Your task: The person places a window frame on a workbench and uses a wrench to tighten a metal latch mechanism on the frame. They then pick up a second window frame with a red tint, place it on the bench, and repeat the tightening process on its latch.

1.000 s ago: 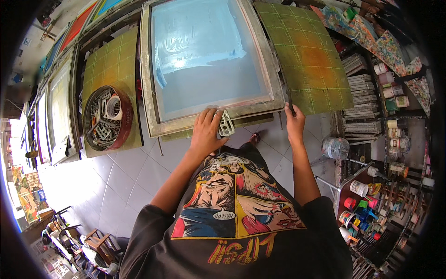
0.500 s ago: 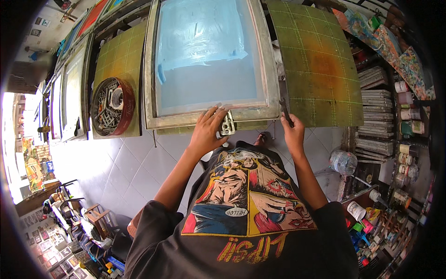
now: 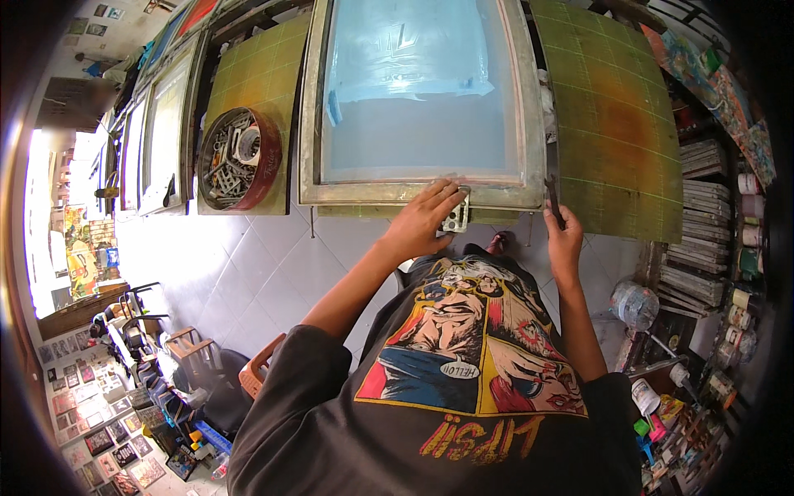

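Note:
A screen printing frame (image 3: 356,194) with light blue mesh lies in front of me over a green gridded board. My left hand (image 3: 423,217) is at its near edge, fingers laid on the rim, thumb below. Between that thumb and the fingers is a pale metal bracket with holes (image 3: 457,215), against the frame's edge. By the frame's near right corner, my right hand (image 3: 564,241) is closed around a dark, slim metal wrench (image 3: 553,198) pointing away from me. The wrench's far end is hard to make out against the dark gap.
Left of the frame, a round red tin (image 3: 266,169) of metal hardware and a tape roll sits on another green board (image 3: 285,74). A third board (image 3: 612,124) is at right. Beyond it are stacked frames (image 3: 699,223) and jars. A water bottle (image 3: 635,304) stands lower right.
The whole view has shifted, so the frame and boards appear farther right. Both hands keep nearly the same places against the frame, still with the bracket and the wrench.

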Action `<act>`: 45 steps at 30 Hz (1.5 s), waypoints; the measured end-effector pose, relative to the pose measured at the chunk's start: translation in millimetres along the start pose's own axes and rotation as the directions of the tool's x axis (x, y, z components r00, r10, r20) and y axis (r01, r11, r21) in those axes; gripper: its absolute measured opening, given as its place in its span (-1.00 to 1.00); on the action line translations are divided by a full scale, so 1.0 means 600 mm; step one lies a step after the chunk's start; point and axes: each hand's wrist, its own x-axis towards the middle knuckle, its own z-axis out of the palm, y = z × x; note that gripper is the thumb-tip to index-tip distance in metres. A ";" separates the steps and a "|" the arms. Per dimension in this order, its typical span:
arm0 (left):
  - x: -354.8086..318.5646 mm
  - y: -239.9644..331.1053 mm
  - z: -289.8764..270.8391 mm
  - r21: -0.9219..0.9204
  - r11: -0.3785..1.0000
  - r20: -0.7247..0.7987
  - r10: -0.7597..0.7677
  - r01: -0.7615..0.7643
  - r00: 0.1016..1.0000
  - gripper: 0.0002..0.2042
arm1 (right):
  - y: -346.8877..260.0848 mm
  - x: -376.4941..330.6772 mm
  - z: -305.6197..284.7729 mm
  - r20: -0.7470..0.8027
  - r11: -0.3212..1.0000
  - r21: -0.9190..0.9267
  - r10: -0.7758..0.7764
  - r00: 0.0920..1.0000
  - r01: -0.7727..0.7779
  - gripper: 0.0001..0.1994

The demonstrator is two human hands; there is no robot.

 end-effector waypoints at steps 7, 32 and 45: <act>-0.013 -0.011 -0.009 -0.012 1.000 -0.029 0.004 -0.005 1.000 -0.28 | -0.011 -0.015 0.028 -0.134 0.990 -0.132 -0.072 0.988 0.054 -0.78; -0.037 -0.046 0.009 0.021 0.996 -0.354 -0.076 0.089 0.932 -0.80 | -0.116 -0.035 0.183 0.539 0.710 -0.371 -0.360 0.762 0.598 -0.76; -0.051 -0.051 0.009 -0.005 0.994 -0.360 -0.100 0.106 0.928 -0.75 | -0.109 -0.040 0.192 0.514 0.723 -0.366 -0.367 0.775 0.585 -0.72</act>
